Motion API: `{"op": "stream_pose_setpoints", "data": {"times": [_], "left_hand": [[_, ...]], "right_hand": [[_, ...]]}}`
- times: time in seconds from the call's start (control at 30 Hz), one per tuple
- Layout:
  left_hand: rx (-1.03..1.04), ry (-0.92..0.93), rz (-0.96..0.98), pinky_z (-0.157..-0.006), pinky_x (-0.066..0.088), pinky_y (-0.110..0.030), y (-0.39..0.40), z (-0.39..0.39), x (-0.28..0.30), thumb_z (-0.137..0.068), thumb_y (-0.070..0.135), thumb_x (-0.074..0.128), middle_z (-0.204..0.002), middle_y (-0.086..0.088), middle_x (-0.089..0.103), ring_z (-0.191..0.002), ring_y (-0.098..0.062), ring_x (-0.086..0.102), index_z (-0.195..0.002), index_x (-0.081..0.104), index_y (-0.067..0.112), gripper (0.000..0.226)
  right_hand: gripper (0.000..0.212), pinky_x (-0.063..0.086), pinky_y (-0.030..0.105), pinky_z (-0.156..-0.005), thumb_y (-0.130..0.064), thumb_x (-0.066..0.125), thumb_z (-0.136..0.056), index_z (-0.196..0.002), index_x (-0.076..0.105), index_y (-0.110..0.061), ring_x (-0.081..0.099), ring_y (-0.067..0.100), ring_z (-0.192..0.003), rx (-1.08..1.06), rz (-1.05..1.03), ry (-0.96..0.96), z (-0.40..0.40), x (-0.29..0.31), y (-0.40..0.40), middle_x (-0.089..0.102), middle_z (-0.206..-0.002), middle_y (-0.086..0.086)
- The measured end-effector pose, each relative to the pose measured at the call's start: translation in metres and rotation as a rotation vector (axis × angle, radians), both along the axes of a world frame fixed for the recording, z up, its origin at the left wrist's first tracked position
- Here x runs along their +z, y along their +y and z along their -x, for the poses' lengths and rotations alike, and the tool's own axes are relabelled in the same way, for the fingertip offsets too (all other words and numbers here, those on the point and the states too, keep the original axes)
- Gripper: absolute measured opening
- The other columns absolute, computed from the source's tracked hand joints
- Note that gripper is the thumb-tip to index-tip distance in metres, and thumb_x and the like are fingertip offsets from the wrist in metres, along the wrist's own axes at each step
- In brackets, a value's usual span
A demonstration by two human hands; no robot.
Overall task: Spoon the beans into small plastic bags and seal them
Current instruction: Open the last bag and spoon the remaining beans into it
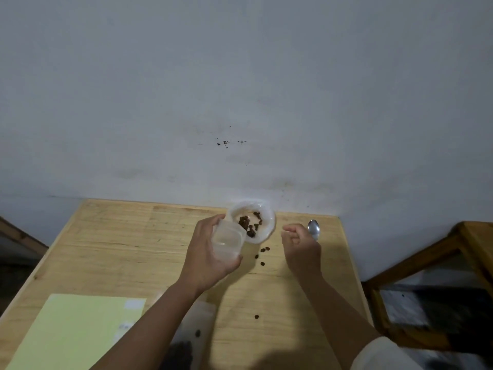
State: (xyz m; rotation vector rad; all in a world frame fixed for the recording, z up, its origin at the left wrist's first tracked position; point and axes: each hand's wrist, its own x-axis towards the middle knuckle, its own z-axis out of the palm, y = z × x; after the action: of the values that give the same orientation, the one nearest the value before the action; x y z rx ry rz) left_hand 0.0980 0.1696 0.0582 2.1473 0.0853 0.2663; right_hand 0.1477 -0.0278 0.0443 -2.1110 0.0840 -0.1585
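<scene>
I see a pale wooden table (112, 244) set against a grey-white wall (240, 89).

Left hand (206, 259): fingers and thumb curled round a clear plastic container (226, 240), held tipped with its mouth toward the far right. The container's open end touches, or just overlaps, the mouth of a small plastic bag (262, 231) sitting near the table's far edge. Dark brown beans (249, 225) lie at the container's mouth and inside the bag's opening; I cannot tell exactly which side of the rim each one is on.

Right hand (301, 247): hovering right of the bag, fingers loosely curled inward, thumb near the fingertips. I cannot tell whether it pinches anything. It does not touch the bag from what I can see.

A metal spoon (314, 228) lies on the table at the far right, its bowl showing just beyond the right hand, the handle hidden behind it.

A few loose beans (262, 256) lie scattered on the table between the two hands, near side of the bag. One more stray bean (256, 316) sits nearer to me.

Near left: a pale yellow-green sheet (72, 335) lies flat on the table. At the near edge, under the left forearm, a blurred clear bag with a dark mass (184, 348) in it.

Far right, off the table: a wooden frame (426, 252), partly in view.
</scene>
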Motion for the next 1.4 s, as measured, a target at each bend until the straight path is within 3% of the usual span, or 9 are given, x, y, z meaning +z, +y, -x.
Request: {"op": "stream_pose_setpoints", "data": {"times": [0.17, 0.37, 0.57, 0.67, 0.77, 0.87, 1.0, 1.13, 1.4], "left_hand": [[0.066, 0.033, 0.005, -0.089, 0.025, 0.005, -0.003, 0.007, -0.008, -0.051, 0.038, 0.086, -0.121, 0.01, 0.042, -0.111, 0.001, 0.042, -0.129, 0.043, 0.021, 0.091], [0.144, 0.086, 0.036, -0.093, 0.037, -0.018, -0.011, 0.009, -0.014, -0.056, 0.023, 0.089, -0.126, 0.006, 0.043, -0.115, -0.009, 0.046, -0.132, 0.042, 0.022, 0.089], [0.137, 0.182, 0.17, -0.083, 0.039, -0.009, -0.012, 0.002, -0.02, -0.054, 0.03, 0.09, -0.13, 0.01, 0.043, -0.117, -0.008, 0.047, -0.132, 0.041, 0.029, 0.091], [0.132, 0.256, 0.23, -0.08, 0.041, -0.01, -0.013, -0.005, -0.021, -0.045, 0.05, 0.084, -0.13, 0.01, 0.046, -0.114, -0.006, 0.05, -0.133, 0.042, 0.032, 0.099], [0.102, 0.344, 0.255, -0.073, 0.042, -0.011, -0.014, -0.015, -0.023, -0.054, 0.04, 0.088, -0.126, 0.007, 0.05, -0.105, -0.005, 0.054, -0.136, 0.039, 0.03, 0.095], [0.06, 0.406, 0.243, -0.069, 0.04, -0.01, -0.016, -0.023, -0.026, -0.059, 0.035, 0.087, -0.122, 0.006, 0.051, -0.099, -0.002, 0.054, -0.136, 0.039, 0.027, 0.091], [0.005, 0.476, 0.269, -0.067, 0.039, -0.011, -0.02, -0.03, -0.021, -0.059, 0.035, 0.086, -0.108, 0.014, 0.053, -0.091, 0.002, 0.054, -0.126, 0.041, 0.031, 0.081], [-0.03, 0.522, 0.301, -0.069, 0.043, -0.014, -0.023, -0.036, -0.017, -0.033, 0.06, 0.077, -0.103, 0.018, 0.057, -0.092, 0.002, 0.057, -0.117, 0.041, 0.037, 0.094], [-0.08, 0.603, 0.322, -0.072, 0.046, -0.018, -0.015, -0.055, -0.036, -0.043, 0.052, 0.082, -0.108, 0.011, 0.063, -0.094, -0.003, 0.061, -0.121, 0.05, 0.034, 0.086]], "right_hand": [[0.015, 0.035, 0.026, -0.078, -0.014, 0.054, -0.089, -0.1, 0.06, -0.006, 0.055, 0.023, -0.09, -0.173, 0.278, 0.266, -0.002, -0.057, -0.053, 0.061, -0.098, 0.01], [0.012, 0.033, 0.025, -0.065, -0.009, 0.06, -0.086, -0.096, 0.06, -0.004, 0.047, 0.018, -0.079, -0.237, 0.379, 0.287, -0.006, -0.07, -0.062, 0.062, -0.09, 0.012], [0.02, 0.039, 0.028, -0.076, -0.011, 0.058, -0.087, -0.104, 0.063, -0.002, 0.058, 0.03, -0.098, -0.327, 0.194, 0.466, -0.017, -0.065, -0.061, 0.065, -0.104, 0.016], [0.015, 0.038, 0.025, -0.07, -0.013, 0.052, -0.091, -0.099, 0.061, -0.005, 0.055, 0.019, -0.082, -0.331, 0.088, 0.397, -0.018, -0.051, -0.06, 0.063, -0.093, 0.008], [0.008, 0.036, 0.017, -0.055, -0.011, 0.049, -0.093, -0.094, 0.057, -0.009, 0.053, 0.008, -0.067, -0.257, -0.076, 0.272, -0.015, -0.031, -0.051, 0.061, -0.08, 0.001], [0.01, 0.043, 0.012, -0.048, -0.008, 0.05, -0.091, -0.095, 0.056, -0.014, 0.061, 0.011, -0.06, -0.157, -0.204, 0.203, -0.013, -0.019, -0.039, 0.067, -0.073, 0.005], [0.014, 0.045, 0.024, -0.047, -0.003, 0.054, -0.085, -0.082, 0.061, -0.014, 0.06, 0.012, -0.053, -0.036, -0.317, 0.292, -0.012, -0.015, -0.024, 0.069, -0.069, 0.007], [0.013, 0.046, 0.026, -0.049, -0.003, 0.057, -0.085, -0.075, 0.064, -0.007, 0.061, 0.017, -0.059, 0.071, -0.435, 0.347, -0.014, -0.012, -0.019, 0.071, -0.073, 0.012], [0.011, 0.047, 0.026, -0.05, 0.001, 0.057, -0.084, -0.077, 0.064, -0.005, 0.061, 0.017, -0.06, 0.138, -0.398, 0.307, -0.026, -0.014, -0.016, 0.07, -0.073, 0.015]]}}
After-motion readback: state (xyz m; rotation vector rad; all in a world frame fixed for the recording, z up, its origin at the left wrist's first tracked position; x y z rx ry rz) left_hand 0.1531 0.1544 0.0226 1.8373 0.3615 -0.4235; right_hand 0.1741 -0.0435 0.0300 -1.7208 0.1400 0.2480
